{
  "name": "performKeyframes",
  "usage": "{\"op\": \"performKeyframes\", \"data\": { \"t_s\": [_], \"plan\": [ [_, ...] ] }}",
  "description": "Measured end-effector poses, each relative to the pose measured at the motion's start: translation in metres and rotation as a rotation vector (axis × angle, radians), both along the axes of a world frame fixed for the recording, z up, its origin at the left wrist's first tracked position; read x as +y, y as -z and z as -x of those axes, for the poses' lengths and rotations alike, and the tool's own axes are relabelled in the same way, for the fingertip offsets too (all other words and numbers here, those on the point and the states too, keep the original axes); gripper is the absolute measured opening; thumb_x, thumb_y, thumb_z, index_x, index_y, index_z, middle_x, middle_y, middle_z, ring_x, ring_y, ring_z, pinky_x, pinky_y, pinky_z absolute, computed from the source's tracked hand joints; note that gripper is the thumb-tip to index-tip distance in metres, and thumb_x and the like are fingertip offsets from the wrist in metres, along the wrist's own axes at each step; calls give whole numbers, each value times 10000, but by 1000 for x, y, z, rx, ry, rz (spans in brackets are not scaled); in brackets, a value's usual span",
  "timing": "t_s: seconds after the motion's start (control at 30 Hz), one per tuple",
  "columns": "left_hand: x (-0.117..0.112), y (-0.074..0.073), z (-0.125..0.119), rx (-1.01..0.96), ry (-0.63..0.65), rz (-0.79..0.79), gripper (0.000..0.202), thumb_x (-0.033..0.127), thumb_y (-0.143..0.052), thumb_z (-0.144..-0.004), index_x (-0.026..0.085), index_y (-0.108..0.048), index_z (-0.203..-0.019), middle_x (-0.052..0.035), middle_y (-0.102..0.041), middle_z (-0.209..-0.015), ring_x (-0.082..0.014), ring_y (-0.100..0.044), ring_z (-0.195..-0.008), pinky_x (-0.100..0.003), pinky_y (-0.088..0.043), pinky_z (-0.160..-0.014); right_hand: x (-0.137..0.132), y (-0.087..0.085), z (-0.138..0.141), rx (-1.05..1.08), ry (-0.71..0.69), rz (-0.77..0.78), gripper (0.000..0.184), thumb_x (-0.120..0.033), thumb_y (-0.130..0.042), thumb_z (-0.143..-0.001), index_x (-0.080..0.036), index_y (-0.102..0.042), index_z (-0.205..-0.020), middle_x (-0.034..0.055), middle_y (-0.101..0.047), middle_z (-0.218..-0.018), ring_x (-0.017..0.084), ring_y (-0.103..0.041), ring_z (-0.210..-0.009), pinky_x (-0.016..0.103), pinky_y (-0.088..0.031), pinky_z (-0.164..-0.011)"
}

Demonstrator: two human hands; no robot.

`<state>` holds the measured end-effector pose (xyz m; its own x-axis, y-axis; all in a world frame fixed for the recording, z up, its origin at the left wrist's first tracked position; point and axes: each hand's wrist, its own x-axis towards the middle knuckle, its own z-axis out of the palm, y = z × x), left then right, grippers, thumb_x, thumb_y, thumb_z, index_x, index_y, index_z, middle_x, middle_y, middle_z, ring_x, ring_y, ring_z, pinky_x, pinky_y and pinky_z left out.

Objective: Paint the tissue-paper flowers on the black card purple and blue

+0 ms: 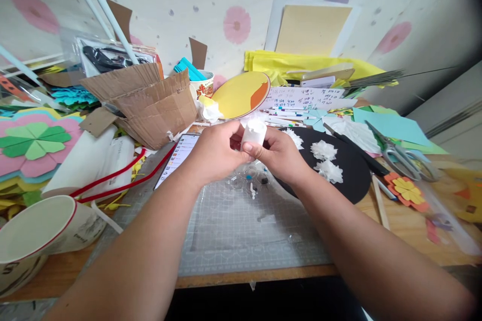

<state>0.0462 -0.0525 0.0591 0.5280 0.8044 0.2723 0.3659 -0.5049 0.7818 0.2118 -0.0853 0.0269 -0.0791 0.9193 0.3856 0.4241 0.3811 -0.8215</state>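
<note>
A small white roll (254,133), seemingly of thin paper, stands upright between my hands above the cutting mat (241,241). My left hand (220,148) grips it from the left, its fingers partly hidden behind the roll. From the other side, my right hand (278,153) closes on it, with the thumb pressed across its lower front. Beyond my right wrist lies a black oval board (354,180) bearing ruffled white paper flowers (324,150). Just below my hands, a clear plastic piece (241,175) with small blue, black and white bits rests on the mat.
A phone (176,160) lies by my left forearm. Paper bowls (37,225) stand at the left edge, near a cardboard box (150,105). To the right are scissors (401,153), an orange paper flower (406,189) and a wooden stick (380,202). A yellow oval board (241,95) leans behind.
</note>
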Motion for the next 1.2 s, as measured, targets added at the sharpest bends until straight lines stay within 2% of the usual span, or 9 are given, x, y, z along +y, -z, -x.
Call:
{"op": "performKeyframes", "data": {
  "t_s": [0.1,0.23,0.47,0.63,0.73,0.87,1.0,1.13,1.2],
  "plan": [
    [0,2,-1,-33,20,34,190,213,-727,-682,199,-668,-863,-24,-747,-878,-204,-686,-780,-338,-530,-681,-2,-4,-2,-5,-7,14,323,-504,-658,-822,-185,-643,-779,38,-642,-786,173,-559,-752,333,-443,-713],
    [1,7,-2,-87,55,91,222,232,-745,-683,204,-654,-884,-30,-749,-912,-220,-696,-821,-353,-542,-704,-7,-9,-3,15,-12,59,325,-496,-656,-811,-171,-667,-819,50,-668,-817,173,-565,-754,331,-437,-712],
    [-1,9,-5,-120,65,80,225,241,-755,-678,193,-641,-865,-40,-739,-908,-238,-692,-837,-369,-543,-703,-15,-19,-4,-100,80,66,354,-519,-651,-803,-166,-645,-776,28,-633,-755,152,-528,-699,307,-400,-666],
    [-6,8,-8,-211,125,109,285,239,-785,-675,178,-654,-921,-55,-741,-950,-225,-699,-851,-375,-557,-752,-21,-25,-12,-178,96,-6,323,-489,-614,-824,-171,-627,-769,44,-637,-789,162,-535,-723,319,-391,-680],
    [-3,8,-7,-287,164,161,273,215,-771,-699,178,-674,-952,-59,-743,-985,-207,-700,-865,-372,-560,-792,-24,-23,-18,-218,140,-43,355,-511,-585,-841,-180,-582,-713,31,-596,-732,153,-507,-691,312,-366,-651],
    [4,9,-3,-434,20,154,205,220,-769,-732,174,-697,-918,-59,-758,-958,-198,-705,-900,-356,-542,-845,-26,-16,-23,-206,185,-37,385,-540,-571,-829,-191,-530,-673,21,-549,-687,146,-471,-658,308,-347,-624],
    [10,10,-1,-527,-94,153,186,274,-779,-745,175,-692,-877,-53,-751,-867,-209,-708,-862,-355,-542,-806,-26,-12,-23,-142,195,-64,363,-523,-576,-834,-198,-522,-681,12,-552,-698,138,-477,-659,298,-354,-629],
    [6,10,-2,-501,38,152,315,310,-813,-719,188,-680,-977,-54,-738,-939,-210,-692,-921,-333,-538,-805,-24,-13,-20,-188,195,-94,351,-504,-601,-838,-191,-530,-697,13,-556,-704,133,-472,-655,288,-343,-618],
    [3,9,-2,-416,97,136,423,339,-831,-694,204,-667,-1059,-56,-723,-1003,-199,-677,-868,-319,-537,-742,-23,-16,-17,-268,160,-133,348,-485,-621,-841,-188,-523,-690,7,-536,-691,129,-458,-651,282,-327,-609]
  ]
}}
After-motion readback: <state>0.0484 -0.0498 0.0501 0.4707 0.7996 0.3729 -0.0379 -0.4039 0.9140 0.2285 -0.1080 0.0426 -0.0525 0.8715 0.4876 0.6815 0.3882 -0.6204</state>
